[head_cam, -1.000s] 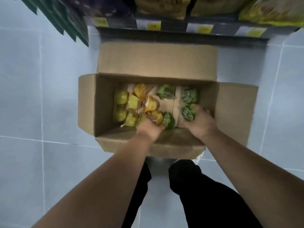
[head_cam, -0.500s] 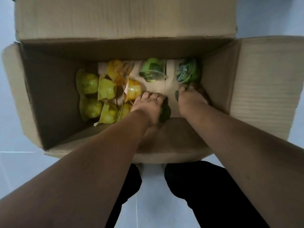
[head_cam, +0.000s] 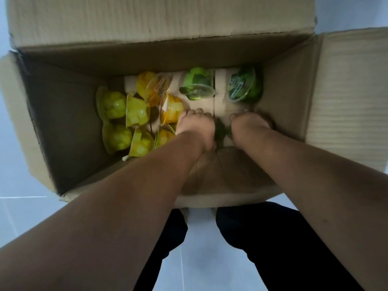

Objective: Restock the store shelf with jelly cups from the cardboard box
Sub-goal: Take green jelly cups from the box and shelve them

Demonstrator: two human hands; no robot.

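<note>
An open cardboard box (head_cam: 63,127) stands on the floor in front of me. Several yellow jelly cups (head_cam: 114,105) lie in a heap in its left half. Two green jelly cups (head_cam: 197,86) (head_cam: 244,85) lie on their sides at the far right of the bottom. My left hand (head_cam: 196,128) reaches down at the box's near middle, fingers curled over a dark green cup, of which only a sliver (head_cam: 220,131) shows. My right hand (head_cam: 249,127) is just to its right, curled down over another green cup, which it hides.
The box's flaps stand open: a wide one at the far side (head_cam: 147,17), another on the right (head_cam: 352,91). Pale floor tiles (head_cam: 21,223) surround the box. My legs in dark trousers (head_cam: 273,244) are right behind its near wall. No shelf is in view.
My head has dropped close over the box, so the shelf has left the view. Both hands have gone deeper and closed over the near green cups.
</note>
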